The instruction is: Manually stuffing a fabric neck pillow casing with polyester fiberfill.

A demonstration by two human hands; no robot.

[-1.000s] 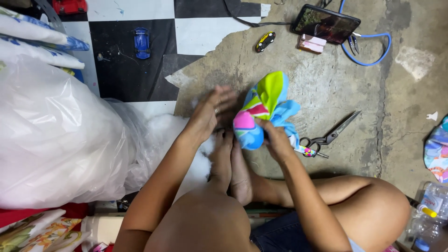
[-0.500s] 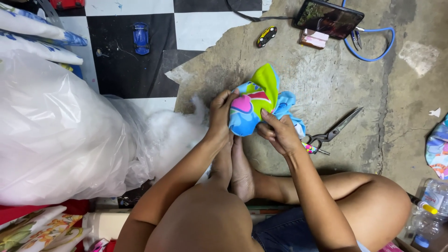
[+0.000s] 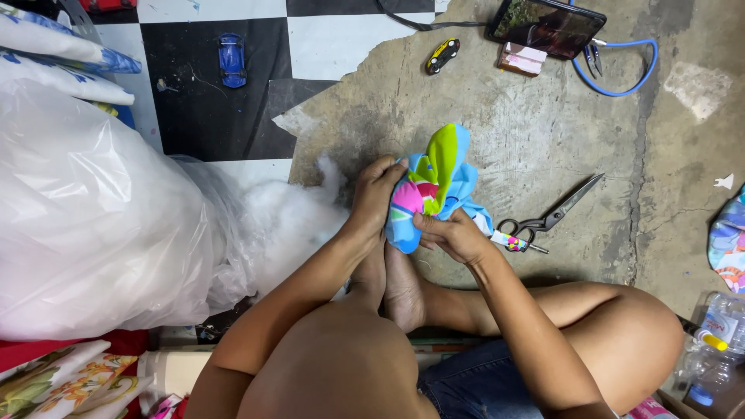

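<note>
two hands | left hand and right hand grip colourful cloth toy between them

The floor is worn bare concrete, with black-and-white chequered vinyl toward eleven o'clock; on it lie scissors at three, a yellow toy car at twelve, a blue toy car on the vinyl, a phone at one, white stuffing at nine.
</note>
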